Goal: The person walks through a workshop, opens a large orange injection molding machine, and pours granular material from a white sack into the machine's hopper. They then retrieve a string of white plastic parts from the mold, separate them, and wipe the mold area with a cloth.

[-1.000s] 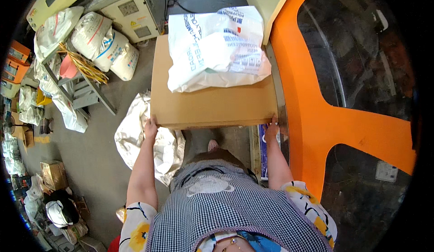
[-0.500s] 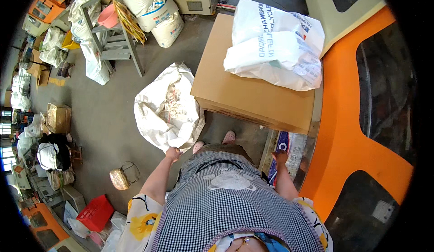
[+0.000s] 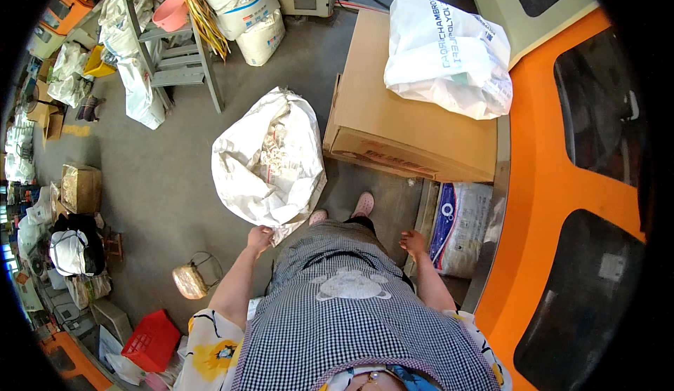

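A large white woven sack [image 3: 228, 173] stands on the floor ahead of my feet, its mouth spread wide. Small pale pieces [image 3: 277, 151] lie inside it. My left hand [image 3: 260, 239] is closed at the sack's near edge, seemingly gripping the material, though its fingertips are partly hidden. On the other side, my right hand [image 3: 413, 243] hangs with curled fingers and no object visible in it. It is nearest to a blue-and-white plastic package [image 3: 460, 222] lying low beside the orange machine.
A big cardboard box [image 3: 414, 135] with a white plastic bag [image 3: 449, 61] on top stands ahead right, against the orange machine [image 3: 540, 201]. Ahead left are a grey step stand [image 3: 179, 77] and stacked sacks [image 3: 256, 33]. A gold basket [image 3: 188, 281] and red crate [image 3: 151, 342] sit left.
The cardboard box and plastic bag have shifted up and right in view, showing more of the blue-and-white package. My right hand has moved inward, away from that package; my left stays by the sack.
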{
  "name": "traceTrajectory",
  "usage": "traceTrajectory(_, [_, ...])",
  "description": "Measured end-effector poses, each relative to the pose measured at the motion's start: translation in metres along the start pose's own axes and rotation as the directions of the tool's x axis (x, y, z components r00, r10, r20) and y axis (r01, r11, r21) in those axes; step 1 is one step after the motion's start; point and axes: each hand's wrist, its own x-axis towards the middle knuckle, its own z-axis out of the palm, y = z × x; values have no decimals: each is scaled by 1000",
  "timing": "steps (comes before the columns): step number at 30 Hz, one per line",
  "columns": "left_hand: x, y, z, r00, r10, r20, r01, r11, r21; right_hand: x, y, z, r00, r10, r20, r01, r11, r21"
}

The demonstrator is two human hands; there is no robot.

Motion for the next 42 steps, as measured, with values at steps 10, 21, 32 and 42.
traceTrajectory(10, [-26,-121,-36,995,-72,63,60,981,183,-31,40,2,998,54,30,-46,974,-221])
traceTrajectory(21, [-45,-38,42,996,70,61,-83,961,265,-55,47,-44,985,-170,15,169,965,-201])
traceTrajectory(32, [-43,16,76,982,100,158,-146,939,311,-72,181,-69,1000,-5,2,5,996,-92])
traceTrajectory(42, [16,28,71,848,257,464,-521,566,639,-99,160,-55,921,89,-379,-164,971,-171])
